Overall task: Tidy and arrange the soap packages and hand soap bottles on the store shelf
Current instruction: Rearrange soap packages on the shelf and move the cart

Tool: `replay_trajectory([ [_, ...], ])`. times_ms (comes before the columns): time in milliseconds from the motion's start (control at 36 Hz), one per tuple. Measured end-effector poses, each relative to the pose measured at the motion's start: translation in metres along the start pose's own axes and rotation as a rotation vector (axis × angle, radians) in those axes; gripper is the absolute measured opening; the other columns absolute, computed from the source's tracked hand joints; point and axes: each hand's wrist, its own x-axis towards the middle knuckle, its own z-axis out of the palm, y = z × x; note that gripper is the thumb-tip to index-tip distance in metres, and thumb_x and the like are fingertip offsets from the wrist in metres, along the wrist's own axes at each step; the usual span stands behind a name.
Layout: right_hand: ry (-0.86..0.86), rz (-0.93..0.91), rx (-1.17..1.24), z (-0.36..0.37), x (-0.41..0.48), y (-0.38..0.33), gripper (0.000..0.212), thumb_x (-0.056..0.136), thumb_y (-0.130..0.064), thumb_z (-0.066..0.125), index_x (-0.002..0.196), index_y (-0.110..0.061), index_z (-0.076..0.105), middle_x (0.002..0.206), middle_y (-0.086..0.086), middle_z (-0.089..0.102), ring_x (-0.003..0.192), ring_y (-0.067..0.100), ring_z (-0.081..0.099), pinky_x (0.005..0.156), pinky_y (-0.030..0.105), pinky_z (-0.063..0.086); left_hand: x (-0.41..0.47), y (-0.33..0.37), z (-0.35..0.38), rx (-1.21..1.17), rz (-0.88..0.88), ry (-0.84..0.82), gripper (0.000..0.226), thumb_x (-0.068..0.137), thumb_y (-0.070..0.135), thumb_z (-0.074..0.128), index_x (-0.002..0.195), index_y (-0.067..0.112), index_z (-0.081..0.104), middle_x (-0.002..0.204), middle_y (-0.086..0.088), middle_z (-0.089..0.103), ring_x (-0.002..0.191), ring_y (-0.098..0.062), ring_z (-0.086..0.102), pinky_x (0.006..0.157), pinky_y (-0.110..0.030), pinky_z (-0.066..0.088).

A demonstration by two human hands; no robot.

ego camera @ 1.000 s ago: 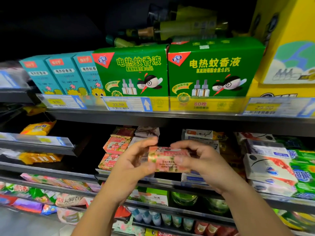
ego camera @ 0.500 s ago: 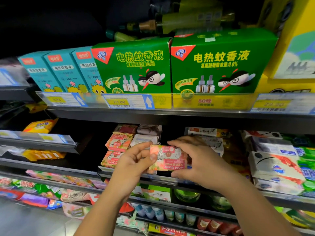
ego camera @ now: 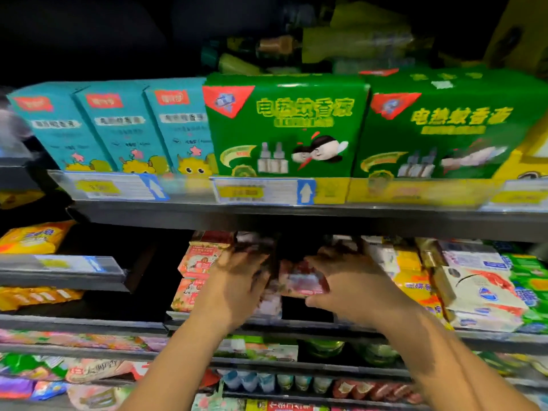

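Two hands are working further in than half a second ago. The left hand (ego camera: 237, 287) and the right hand (ego camera: 354, 287) were then holding the soap package (ego camera: 302, 281) out in front of the shelf rail, its face upright toward the camera. They are now carrying it back under the upper shelf (ego camera: 267, 218), over the dark gap between the stacks. The whole view is also smearing with motion, where before it was sharp.

The right hand is gripping the package, its thumb curling under the bottom edge and its fingers (ego camera: 326, 256) reaching over the top. The left hand is lying against the package's left end. Its fingers are blurring too much to tell whether they are pinching the package or merely touching it.

Just left of the left hand, two pink packages (ego camera: 200, 261) are sitting one on the other, with one darker package (ego camera: 212, 237) lying on top of them. Above both hands, three teal boxes (ego camera: 118, 129) are standing side by side, and two green boxes (ego camera: 284, 126) are standing next to them, directly over the hands. Two price labels (ego camera: 261, 191) with blue arrows are hanging on the rail under those boxes. To the right of the right hand, one white box (ego camera: 480, 292) with a red design is lying tilted among yellow and green packs.
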Motion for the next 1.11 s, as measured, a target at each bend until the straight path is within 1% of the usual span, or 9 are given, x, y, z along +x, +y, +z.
replay_trajectory([
  [139, -0.259, 0.042, -0.150, 0.012, 0.020, -0.009, 0.078, 0.092, -0.049, 0.059, 0.157, -0.023, 0.023, 0.163, 0.003, 0.025, 0.150, 0.022, 0.022, 0.123, 0.039, 0.014, -0.007, -0.014, 0.025, 0.060, -0.030, -0.236, 0.063, 0.092, 0.052, 0.029, 0.136, 0.021, 0.061, 0.154, -0.011, 0.042, 0.145, -0.039, 0.031, 0.112, -0.050, 0.033],
  [250, -0.200, -0.156, -0.043, 0.022, 0.026, -0.013, 0.056, 0.098, -0.027, 0.051, 0.150, -0.013, 0.037, 0.143, -0.002, 0.055, 0.130, 0.012, 0.053, 0.106, 0.024, 0.043, -0.007, -0.009, 0.015, 0.135, -0.055, -0.396, 0.095, 0.072, 0.059, -0.020, 0.159, 0.030, 0.006, 0.165, 0.001, -0.014, 0.152, -0.028, -0.017, 0.121, -0.042, -0.010],
  [389, -0.370, 0.126, -0.174, 0.014, 0.044, -0.026, 0.035, 0.082, -0.032, 0.074, 0.113, -0.021, 0.062, 0.113, 0.007, 0.065, 0.106, 0.029, 0.064, 0.098, 0.042, 0.043, -0.006, -0.011, 0.024, 0.119, -0.052, -0.369, 0.085, 0.078, 0.058, -0.014, 0.158, 0.030, -0.003, 0.167, -0.004, -0.010, 0.152, -0.031, -0.012, 0.123, -0.050, -0.002],
  [500, -0.392, 0.173, -0.131, 0.013, 0.051, -0.026, 0.031, 0.086, -0.027, 0.069, 0.116, -0.024, 0.066, 0.101, 0.007, 0.066, 0.102, 0.029, 0.065, 0.072, 0.029, 0.044, -0.004, -0.009, 0.021, 0.085, -0.038, -0.310, 0.070, 0.092, 0.054, 0.003, 0.158, 0.033, 0.006, 0.167, -0.005, 0.001, 0.153, -0.034, 0.001, 0.123, -0.053, 0.006],
  [611, -0.335, 0.174, -0.120, 0.017, 0.058, -0.022, 0.043, 0.087, -0.042, 0.067, 0.129, -0.037, 0.060, 0.119, 0.005, 0.068, 0.110, 0.027, 0.063, 0.084, 0.029, 0.049, -0.003, -0.007, 0.014, 0.035, -0.059, -0.249, 0.066, 0.094, 0.052, 0.010, 0.154, 0.031, 0.025, 0.163, -0.006, 0.022, 0.148, -0.036, 0.024, 0.118, -0.053, 0.018],
  [722, -0.285, 0.170, -0.106, 0.026, 0.065, -0.025, 0.049, 0.087, -0.046, 0.067, 0.135, -0.046, 0.054, 0.123, 0.003, 0.067, 0.113, 0.026, 0.061, 0.089, 0.032, 0.047, -0.003, -0.006, 0.015, -0.006, -0.100, -0.386, 0.061, 0.103, 0.054, 0.011, 0.157, 0.035, -0.009, 0.166, 0.000, -0.011, 0.152, -0.032, -0.011, 0.122, -0.052, -0.001],
  [889, -0.340, 0.178, -0.109, 0.019, 0.064, -0.036, 0.043, 0.085, -0.041, 0.073, 0.127, -0.039, 0.063, 0.120, -0.005, 0.069, 0.115, 0.022, 0.060, 0.083, 0.032, 0.042, -0.003, -0.004, 0.008, 0.018, -0.113, -0.445, 0.060, 0.104, 0.053, 0.010, 0.153, 0.036, -0.021, 0.165, -0.006, -0.016, 0.151, -0.034, -0.011, 0.121, -0.052, 0.004],
  [1000, -0.376, 0.153, -0.174, 0.018, 0.063, -0.041, 0.023, 0.088, -0.041, 0.068, 0.109, -0.030, 0.070, 0.095, -0.002, 0.065, 0.108, 0.025, 0.061, 0.077, 0.033, 0.042, -0.003, -0.005, 0.005, -0.017, -0.126, -0.479, 0.061, 0.104, 0.052, 0.012, 0.153, 0.037, -0.022, 0.164, -0.004, -0.022, 0.151, -0.033, -0.014, 0.121, -0.051, 0.008],
  [1111, -0.354, 0.168, -0.108, 0.010, 0.059, -0.041, 0.046, 0.092, -0.045, 0.063, 0.136, -0.035, 0.058, 0.131, -0.005, 0.064, 0.123, 0.020, 0.055, 0.087, 0.028, 0.035, 0.000, -0.006, -0.001, -0.110, -0.129, -0.533, 0.061, 0.104, 0.055, 0.014, 0.155, 0.040, -0.016, 0.163, 0.003, -0.027, 0.152, -0.032, -0.012, 0.121, -0.052, 0.011],
])
